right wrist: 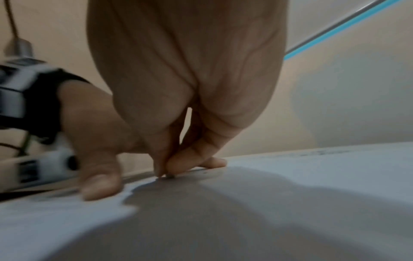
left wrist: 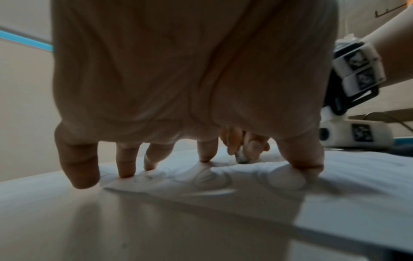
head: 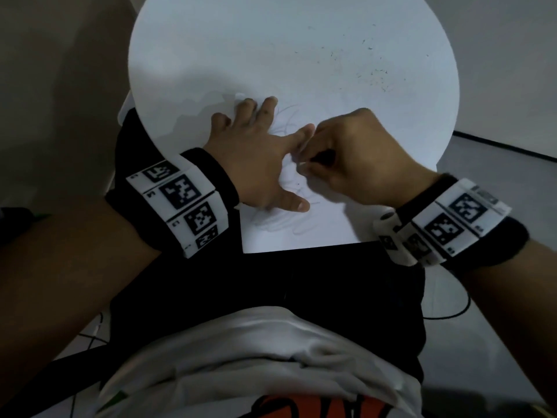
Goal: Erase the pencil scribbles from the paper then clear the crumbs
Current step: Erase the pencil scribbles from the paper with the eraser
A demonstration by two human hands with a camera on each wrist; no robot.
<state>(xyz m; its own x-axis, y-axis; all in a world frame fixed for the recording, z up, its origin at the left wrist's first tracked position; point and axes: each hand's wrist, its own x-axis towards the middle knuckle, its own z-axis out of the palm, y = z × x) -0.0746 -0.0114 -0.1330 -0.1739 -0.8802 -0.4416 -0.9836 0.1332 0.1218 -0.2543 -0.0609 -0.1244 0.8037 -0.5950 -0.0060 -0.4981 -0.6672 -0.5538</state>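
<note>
A white sheet of paper [head: 301, 233] lies on the round white table [head: 211, 55], its near edge over my lap. Faint pencil scribbles [head: 286, 224] loop across it. My left hand [head: 259, 158] presses flat on the sheet with fingers spread; the fingertips [left wrist: 127, 169] pin the paper [left wrist: 335, 203]. My right hand [head: 346, 158] pinches a small eraser [left wrist: 241, 157] between thumb and fingers and holds its tip on the paper beside the left index finger. In the right wrist view the pinched fingertips [right wrist: 165, 167] touch the sheet [right wrist: 312, 176]. Dark eraser crumbs [head: 373, 70] lie scattered at the far right.
The table rim [head: 449, 122] curves close on the right, with floor beyond. My legs in black shorts [head: 271, 282] sit under the paper's near edge. A cable [head: 452, 312] trails on the floor at right.
</note>
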